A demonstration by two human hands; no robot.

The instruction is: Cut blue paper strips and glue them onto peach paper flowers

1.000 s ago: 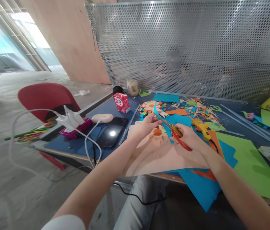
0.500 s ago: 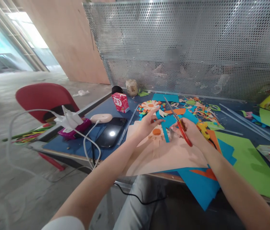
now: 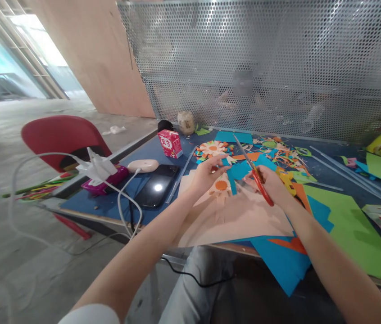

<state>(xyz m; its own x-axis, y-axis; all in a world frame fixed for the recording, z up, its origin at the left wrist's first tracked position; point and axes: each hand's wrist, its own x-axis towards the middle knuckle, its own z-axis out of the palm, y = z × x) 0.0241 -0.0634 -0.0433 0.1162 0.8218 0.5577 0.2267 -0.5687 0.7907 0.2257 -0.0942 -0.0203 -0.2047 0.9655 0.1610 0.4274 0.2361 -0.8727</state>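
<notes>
My left hand (image 3: 207, 173) pinches a narrow blue paper strip (image 3: 233, 181), which hangs down from the fingers. In my right hand (image 3: 267, 183) is a pair of scissors with red handles (image 3: 261, 189), its blades pointing up and away, to the right of the strip. Under both hands lies a large pale peach sheet (image 3: 231, 220). A paper flower with an orange centre (image 3: 220, 185) rests on it, just below my left hand. Another layered paper flower (image 3: 212, 148) lies farther back. Blue paper (image 3: 241, 170) sits behind the strip.
Paper scraps (image 3: 283, 150) litter the back of the blue table. Green sheets (image 3: 352, 225) lie on the right, and blue sheets (image 3: 281, 261) overhang the front edge. On the left are a phone (image 3: 156, 186), a cabled white case (image 3: 143, 166), a tissue pack (image 3: 104, 180) and a pink box (image 3: 170, 144).
The blue strip and my left hand have shifted slightly. The scissors have moved a little to the right, away from the strip. Both hands keep their hold.
</notes>
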